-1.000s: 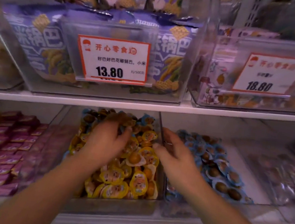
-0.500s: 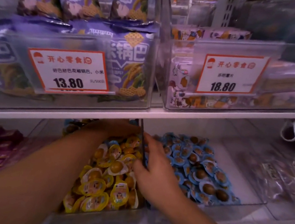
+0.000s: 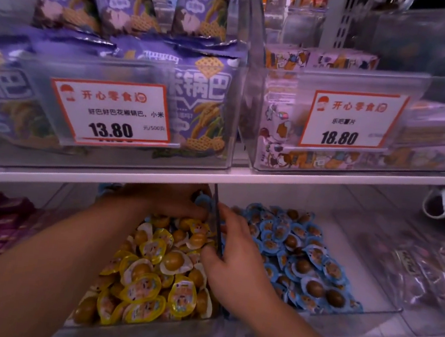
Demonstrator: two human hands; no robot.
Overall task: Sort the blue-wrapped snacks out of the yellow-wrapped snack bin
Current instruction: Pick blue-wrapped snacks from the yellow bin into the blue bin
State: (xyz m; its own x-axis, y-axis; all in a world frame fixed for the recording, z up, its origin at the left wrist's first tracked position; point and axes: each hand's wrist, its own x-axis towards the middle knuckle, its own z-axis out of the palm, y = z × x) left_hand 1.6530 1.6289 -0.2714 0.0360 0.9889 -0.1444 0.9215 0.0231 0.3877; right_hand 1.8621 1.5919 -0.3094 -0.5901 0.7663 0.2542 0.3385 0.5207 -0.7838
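looks midway: left hand [image 3: 173, 201] curled on blue-wrapped snacks [image 3: 201, 201] at 12 o'clock in the yellow bin [image 3: 141, 328], right hand [image 3: 235, 253] pinching the divider [image 3: 215, 218]. more blue probably buried.

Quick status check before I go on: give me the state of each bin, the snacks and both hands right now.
Yellow snack bin: well filled, blue strays at the back.
Blue snack: at the left hand's fingertips, near the divider.
Blue snack bin: partly filled, bare floor at right.
Left hand: reaching deep at the bin's back; grip unclear.
Right hand: fingers curled over the divider.
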